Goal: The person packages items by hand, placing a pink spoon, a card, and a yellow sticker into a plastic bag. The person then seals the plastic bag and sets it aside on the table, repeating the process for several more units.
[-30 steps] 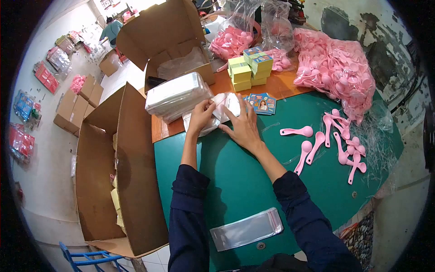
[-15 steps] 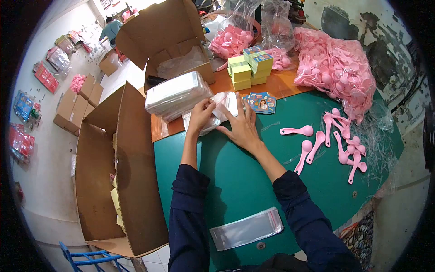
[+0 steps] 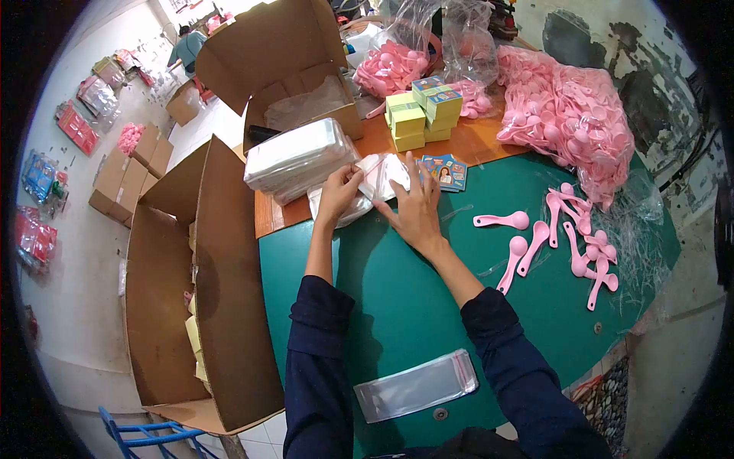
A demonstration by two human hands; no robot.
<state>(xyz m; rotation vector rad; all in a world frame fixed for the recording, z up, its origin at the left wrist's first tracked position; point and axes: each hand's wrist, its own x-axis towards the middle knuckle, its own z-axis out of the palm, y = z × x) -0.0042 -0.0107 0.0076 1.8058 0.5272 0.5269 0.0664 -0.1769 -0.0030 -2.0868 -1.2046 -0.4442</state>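
At the far edge of the green table, my left hand (image 3: 341, 193) is closed in a pinch on the edge of a clear plastic bag (image 3: 373, 173). My right hand (image 3: 417, 208) rests over the same bag's right side with fingers spread. Just left of my hands is a thick stack of wrapped clear plastic bags (image 3: 298, 157). Blue printed cards (image 3: 453, 176) lie beyond my right fingertips, partly hidden by them. Nearer my body, a flat pile of clear plastic sleeves (image 3: 413, 387) lies on the table.
Loose pink spoons (image 3: 511, 264) lie on the right, below a large bag of pink spoons (image 3: 569, 107). Yellow-edged card stacks (image 3: 408, 122) stand at the back. An open carton (image 3: 237, 291) stands left; another box (image 3: 275, 57) sits behind. A person (image 3: 187, 50) is in the background.
My right hand has shifted slightly right, its fingers more spread over the bag. My left hand stays nearly in place, still pinching the bag's edge.
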